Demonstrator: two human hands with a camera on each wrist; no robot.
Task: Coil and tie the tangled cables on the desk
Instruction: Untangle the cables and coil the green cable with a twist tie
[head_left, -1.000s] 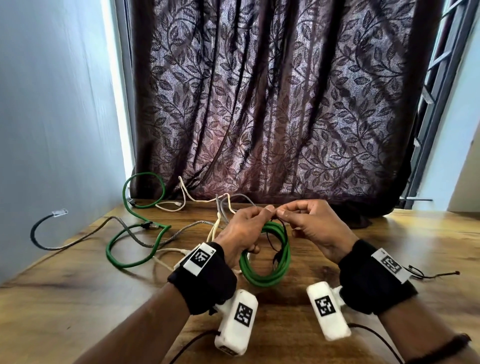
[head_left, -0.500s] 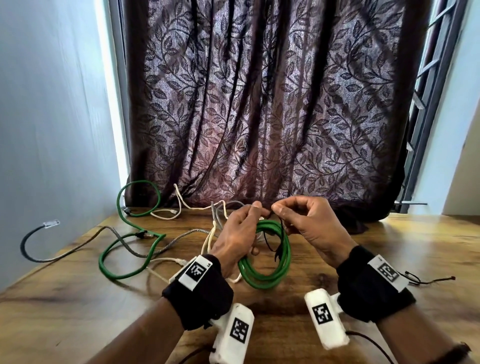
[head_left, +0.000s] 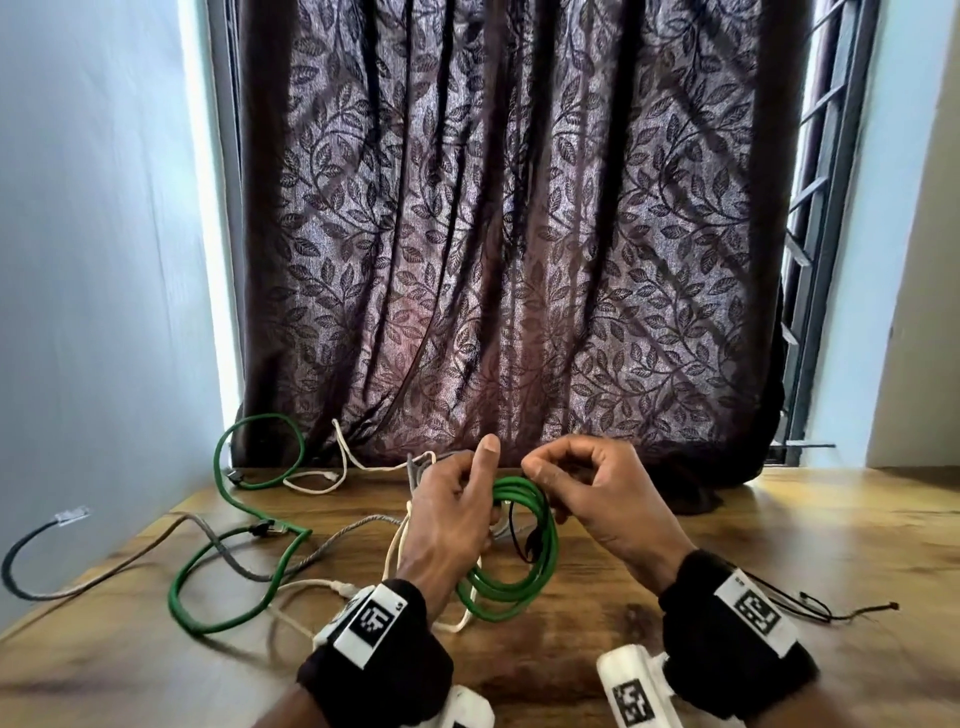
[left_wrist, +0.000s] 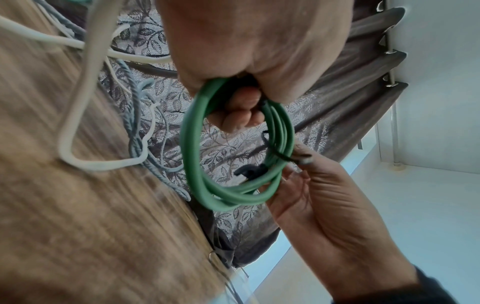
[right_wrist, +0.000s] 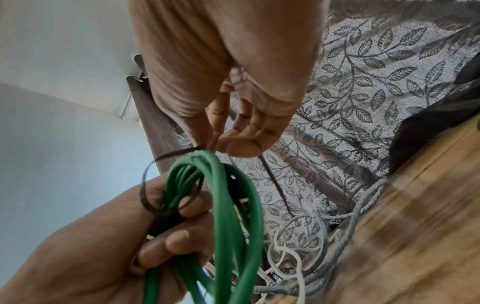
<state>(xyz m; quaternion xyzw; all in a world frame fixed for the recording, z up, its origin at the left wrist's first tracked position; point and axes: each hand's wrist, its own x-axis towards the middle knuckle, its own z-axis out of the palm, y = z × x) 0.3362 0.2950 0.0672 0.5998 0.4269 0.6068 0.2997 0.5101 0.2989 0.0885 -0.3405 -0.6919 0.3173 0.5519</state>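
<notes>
A coiled green cable (head_left: 524, 566) hangs just above the wooden desk (head_left: 779, 545), gripped at its upper left side by my left hand (head_left: 467, 499), whose thumb points up. My right hand (head_left: 535, 470) is just right of the coil's top and pinches a thin black tie (right_wrist: 166, 156) between thumb and forefinger. That tie loops round the coil's strands near the left fingers (right_wrist: 179, 238). From the left wrist, the green coil (left_wrist: 192, 144) hangs from my left hand (left_wrist: 241, 115), with my right hand (left_wrist: 298, 158) holding the tie (left_wrist: 275, 152) at its right side.
Loose cables lie tangled on the desk's left half: another green cable (head_left: 228, 597), white cables (head_left: 311, 486), and a grey braided cable (head_left: 234, 564) whose clear plug (head_left: 70, 515) sticks up past the left edge. Another thin black tie (head_left: 831, 613) lies at the right. A curtain (head_left: 519, 260) hangs behind.
The fingertips of both hands met at the coil's top before; now they have parted. My left thumb has lifted upward and the right hand has drawn the tie slightly right.
</notes>
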